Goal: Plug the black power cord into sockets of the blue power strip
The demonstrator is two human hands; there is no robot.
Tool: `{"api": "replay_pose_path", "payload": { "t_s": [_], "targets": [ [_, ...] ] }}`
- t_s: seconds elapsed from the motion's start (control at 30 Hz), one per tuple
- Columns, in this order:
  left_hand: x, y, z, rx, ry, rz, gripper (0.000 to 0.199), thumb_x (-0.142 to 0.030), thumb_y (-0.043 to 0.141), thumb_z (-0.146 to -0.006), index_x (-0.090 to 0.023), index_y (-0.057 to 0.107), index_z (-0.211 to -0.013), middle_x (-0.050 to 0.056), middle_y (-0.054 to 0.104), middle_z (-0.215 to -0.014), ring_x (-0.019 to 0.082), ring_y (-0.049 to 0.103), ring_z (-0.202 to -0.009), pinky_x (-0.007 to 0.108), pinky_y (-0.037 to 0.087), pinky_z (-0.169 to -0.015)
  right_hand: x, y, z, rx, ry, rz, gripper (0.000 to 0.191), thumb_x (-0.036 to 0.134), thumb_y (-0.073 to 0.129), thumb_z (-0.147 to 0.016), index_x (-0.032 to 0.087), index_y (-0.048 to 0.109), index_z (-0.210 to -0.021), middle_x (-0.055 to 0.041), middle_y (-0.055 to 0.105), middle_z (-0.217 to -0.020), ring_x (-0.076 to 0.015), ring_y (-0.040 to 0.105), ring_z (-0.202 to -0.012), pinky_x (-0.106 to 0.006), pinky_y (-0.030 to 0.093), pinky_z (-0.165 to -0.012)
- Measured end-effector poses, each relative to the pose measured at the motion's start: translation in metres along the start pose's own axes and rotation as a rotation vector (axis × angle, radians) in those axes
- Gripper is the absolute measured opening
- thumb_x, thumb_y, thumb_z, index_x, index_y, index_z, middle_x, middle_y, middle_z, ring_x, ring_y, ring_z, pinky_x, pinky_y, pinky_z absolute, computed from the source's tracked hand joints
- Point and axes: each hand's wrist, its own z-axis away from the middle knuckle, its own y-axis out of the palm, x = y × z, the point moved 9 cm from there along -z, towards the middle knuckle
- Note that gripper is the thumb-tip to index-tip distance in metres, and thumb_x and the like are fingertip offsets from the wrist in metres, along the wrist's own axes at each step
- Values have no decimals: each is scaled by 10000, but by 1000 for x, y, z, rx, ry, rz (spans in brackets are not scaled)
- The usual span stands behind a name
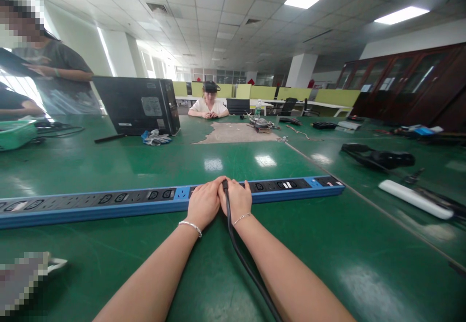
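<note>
A long blue power strip point(120, 210) with black socket panels lies across the green table point(153, 162). Both of my hands meet on it, right of its middle. My left hand point(206, 198) rests over the strip with its fingers bent together, and what they hold, if anything, is hidden. My right hand point(237, 198) is closed around the plug end of a black cable point(233, 234) at the strip's top face. The cable runs down between my forearms to the bottom edge. The plug's tip is hidden by my fingers.
Behind the strip stand a black computer case point(140, 106) and blue-white gloves point(156, 137). A green basket point(16, 134) is at left. A white bar point(415, 198) and black device point(378, 157) lie right. One person sits across the table; others are at left.
</note>
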Motion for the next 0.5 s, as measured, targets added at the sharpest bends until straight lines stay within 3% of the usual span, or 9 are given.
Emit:
{"api": "replay_pose_path", "payload": {
  "t_s": [0.23, 0.5],
  "targets": [
    [1, -2, 1, -9, 3, 15, 385, -211, 390, -844, -284, 455, -1217, 3, 657, -1076, 140, 600, -973, 279, 423, -878, 1, 2, 8, 37, -44, 0, 454, 384, 337, -891, 123, 530, -1208, -129, 637, -1114, -251, 466, -1181, -406, 253, -1002],
    [0, -3, 2, -15, 0, 28, 422, -190, 437, -805, -302, 492, -1208, -8, 640, -1128, 155, 584, -1017, 309, 417, -911, -6, -1, 14, 125, -135, -85, 512, 429, 386, -863, 163, 444, -1297, -91, 551, -1256, -222, 391, -1245, -406, 214, -1046]
  ]
}}
